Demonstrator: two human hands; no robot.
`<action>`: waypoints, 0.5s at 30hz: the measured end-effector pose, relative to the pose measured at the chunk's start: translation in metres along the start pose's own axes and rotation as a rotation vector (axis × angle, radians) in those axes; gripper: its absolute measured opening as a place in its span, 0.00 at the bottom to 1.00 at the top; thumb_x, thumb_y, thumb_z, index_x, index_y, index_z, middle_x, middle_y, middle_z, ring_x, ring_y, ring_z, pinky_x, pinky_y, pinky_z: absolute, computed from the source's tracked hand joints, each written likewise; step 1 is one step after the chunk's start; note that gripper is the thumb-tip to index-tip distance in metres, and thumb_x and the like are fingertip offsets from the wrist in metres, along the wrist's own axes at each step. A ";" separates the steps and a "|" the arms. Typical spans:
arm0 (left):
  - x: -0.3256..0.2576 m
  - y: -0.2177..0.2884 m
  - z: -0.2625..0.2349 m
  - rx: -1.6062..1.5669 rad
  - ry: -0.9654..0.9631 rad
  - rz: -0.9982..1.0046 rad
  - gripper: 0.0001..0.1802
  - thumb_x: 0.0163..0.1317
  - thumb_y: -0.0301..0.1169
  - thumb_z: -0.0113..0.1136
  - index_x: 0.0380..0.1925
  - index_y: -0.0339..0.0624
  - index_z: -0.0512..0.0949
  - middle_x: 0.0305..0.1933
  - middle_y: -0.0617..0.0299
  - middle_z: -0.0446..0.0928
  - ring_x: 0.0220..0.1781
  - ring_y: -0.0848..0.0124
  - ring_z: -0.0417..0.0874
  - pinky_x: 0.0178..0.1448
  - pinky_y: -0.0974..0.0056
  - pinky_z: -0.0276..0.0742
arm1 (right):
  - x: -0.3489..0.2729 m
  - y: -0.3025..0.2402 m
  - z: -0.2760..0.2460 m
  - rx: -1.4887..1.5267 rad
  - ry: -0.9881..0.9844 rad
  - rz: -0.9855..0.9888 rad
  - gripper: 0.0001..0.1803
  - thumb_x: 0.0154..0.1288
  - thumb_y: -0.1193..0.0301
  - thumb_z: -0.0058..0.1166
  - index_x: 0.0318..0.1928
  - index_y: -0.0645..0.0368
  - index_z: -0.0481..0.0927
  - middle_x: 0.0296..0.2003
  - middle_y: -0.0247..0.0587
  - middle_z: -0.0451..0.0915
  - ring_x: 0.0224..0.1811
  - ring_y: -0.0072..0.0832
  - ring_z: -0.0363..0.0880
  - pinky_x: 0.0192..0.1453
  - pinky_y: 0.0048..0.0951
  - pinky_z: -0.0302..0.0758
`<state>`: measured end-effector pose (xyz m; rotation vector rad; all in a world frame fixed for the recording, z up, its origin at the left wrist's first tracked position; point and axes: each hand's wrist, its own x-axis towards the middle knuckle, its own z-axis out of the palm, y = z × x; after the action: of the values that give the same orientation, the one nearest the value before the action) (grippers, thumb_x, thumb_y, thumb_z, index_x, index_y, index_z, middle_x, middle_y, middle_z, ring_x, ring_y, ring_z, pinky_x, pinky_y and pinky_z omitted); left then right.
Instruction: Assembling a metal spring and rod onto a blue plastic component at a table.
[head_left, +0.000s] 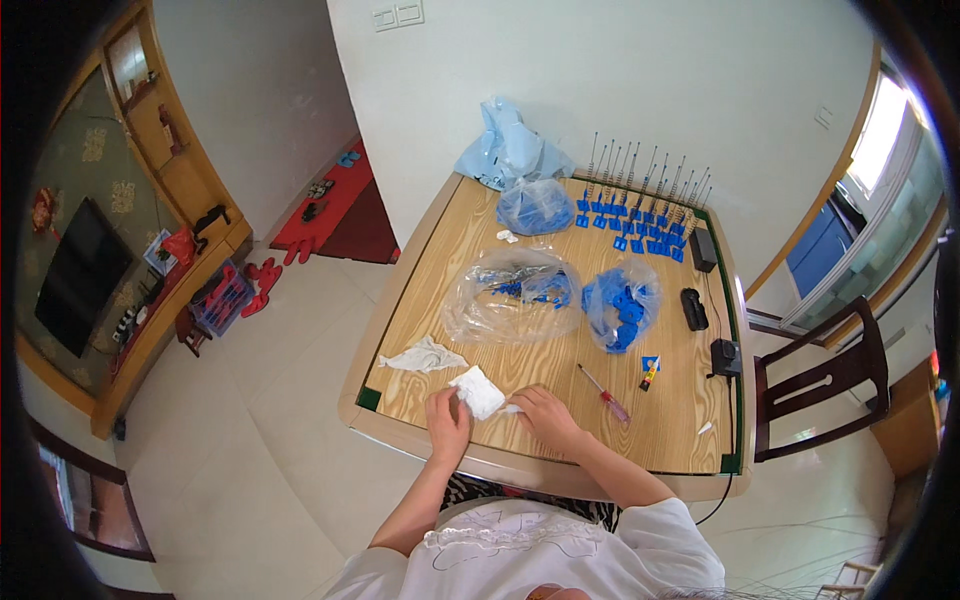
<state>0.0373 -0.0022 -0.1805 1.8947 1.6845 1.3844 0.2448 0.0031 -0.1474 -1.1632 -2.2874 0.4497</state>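
Note:
A white folded tissue pack (478, 393) lies near the front edge of the wooden table, left of its middle. The fingers of my left hand (448, 424) are closed on its left edge. To the right of it, my right hand (545, 416) pinches a small white strip (511, 409), which looks like tissue. Behind my left hand lies a crumpled white tissue (423, 356). A screwdriver (605, 394) with a clear reddish handle rests to the right of my right hand, beside a small yellow and black tube (650, 374).
Clear bags (465, 305) hold blue parts mid-table; another bag (622, 305) holds blue pieces. Several blue blocks with upright springs (640, 212) stand at the back right. Black devices (703, 250) and a cable line the right edge. A dark chair (825, 385) stands beyond.

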 end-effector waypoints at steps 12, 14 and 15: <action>-0.003 0.001 -0.002 -0.005 -0.018 -0.018 0.14 0.52 0.22 0.51 0.41 0.36 0.69 0.41 0.50 0.68 0.46 0.54 0.68 0.51 0.56 0.64 | -0.080 0.127 -0.104 0.482 1.022 0.594 0.14 0.62 0.75 0.45 0.48 0.64 0.70 0.41 0.39 0.75 0.44 0.28 0.73 0.48 0.25 0.68; -0.003 0.000 0.000 -0.018 -0.025 -0.020 0.14 0.53 0.22 0.51 0.41 0.35 0.68 0.40 0.50 0.68 0.46 0.54 0.68 0.50 0.56 0.64 | -0.109 0.162 -0.090 0.295 1.150 0.640 0.16 0.61 0.76 0.44 0.50 0.65 0.68 0.44 0.43 0.73 0.45 0.30 0.73 0.49 0.27 0.68; -0.004 -0.002 -0.002 -0.009 -0.024 -0.028 0.14 0.53 0.23 0.51 0.41 0.35 0.68 0.40 0.50 0.67 0.46 0.54 0.68 0.50 0.56 0.64 | -0.116 0.165 -0.086 0.295 1.148 0.639 0.16 0.61 0.76 0.44 0.50 0.65 0.68 0.44 0.43 0.73 0.45 0.30 0.73 0.49 0.27 0.68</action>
<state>0.0356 -0.0062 -0.1829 1.8688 1.6843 1.3514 0.4585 0.0080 -0.1977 -1.4425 -0.8366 0.2152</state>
